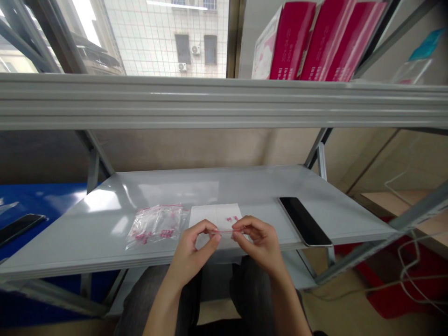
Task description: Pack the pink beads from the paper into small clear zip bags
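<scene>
My left hand [196, 252] and my right hand [261, 240] pinch a small clear zip bag [226, 255] by its red-lined top edge, one at each end. The bag hangs down between them over the front edge of the table. Behind it lies a white sheet of paper [213, 212], partly covered by my hands, with a few tiny pink pieces [231, 219] on its right side. To the left of my left hand is a larger heap of clear zip bags [159, 221] with small pink pieces in or under them; which of these I cannot tell.
A dark-screened phone [304, 220] lies on the grey table [147, 186] at right. A shelf beam [224, 102] crosses above, with pink boxes [294, 42] standing on it. Another phone [23, 226] rests on a blue surface at far left. White cables [413, 261] hang at right.
</scene>
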Available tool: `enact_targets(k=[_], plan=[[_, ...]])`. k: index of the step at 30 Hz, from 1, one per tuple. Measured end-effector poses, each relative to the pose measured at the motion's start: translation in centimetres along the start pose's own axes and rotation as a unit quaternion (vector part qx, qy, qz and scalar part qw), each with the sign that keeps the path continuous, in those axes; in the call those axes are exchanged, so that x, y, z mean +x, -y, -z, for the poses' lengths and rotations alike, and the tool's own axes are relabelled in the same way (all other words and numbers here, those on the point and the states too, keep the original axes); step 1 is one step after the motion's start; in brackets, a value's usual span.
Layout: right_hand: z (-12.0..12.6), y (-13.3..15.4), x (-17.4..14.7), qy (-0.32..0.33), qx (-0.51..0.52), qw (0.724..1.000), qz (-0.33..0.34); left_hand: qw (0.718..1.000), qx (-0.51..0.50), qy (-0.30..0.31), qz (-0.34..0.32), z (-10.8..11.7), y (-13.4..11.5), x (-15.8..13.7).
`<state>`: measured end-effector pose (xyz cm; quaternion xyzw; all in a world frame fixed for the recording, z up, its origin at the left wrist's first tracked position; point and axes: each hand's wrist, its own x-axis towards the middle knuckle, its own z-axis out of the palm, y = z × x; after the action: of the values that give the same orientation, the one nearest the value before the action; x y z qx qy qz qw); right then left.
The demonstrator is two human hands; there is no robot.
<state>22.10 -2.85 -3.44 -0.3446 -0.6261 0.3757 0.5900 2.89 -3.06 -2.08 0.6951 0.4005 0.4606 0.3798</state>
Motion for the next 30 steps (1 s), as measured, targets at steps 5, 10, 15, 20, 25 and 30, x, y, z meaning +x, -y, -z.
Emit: enact_targets(k=[5, 10, 15, 20, 25, 30], plan=[[0.4, -0.1, -0.2, 0.024, -0.015, 1.0, 0.012, 1.0, -0.009, -0.003, -0.003, 0.3, 0.1, -0.3], [0.6, 0.5, -0.3, 0.051, -0.018, 0.998, 0.016, 1.0, -0.017, 0.015, -0.019, 0.3, -0.3, -0.4], [0.1, 1.3, 0.0, 0.084, -0.065, 0.993, 0.045, 0.995, 0.042, 0.024, -0.087, -0.2, -1.2, -0.4], [-0.3, 1.2, 0.1, 0.08, -0.065, 0.993, 0.054, 0.986, 0.105, 0.014, -0.127, -0.8, -1.6, -0.6], [-0.3, 1.1, 0.1, 0.069, -0.063, 0.994, 0.048, 0.982, 0.127, 0.005, -0.141, -0.9, -1.5, -0.3], [0.2, 0.5, 0.1, 0.077, -0.046, 0.995, 0.034, 0.984, 0.11, 0.004, -0.142, -0.6, -1.4, -0.4]])
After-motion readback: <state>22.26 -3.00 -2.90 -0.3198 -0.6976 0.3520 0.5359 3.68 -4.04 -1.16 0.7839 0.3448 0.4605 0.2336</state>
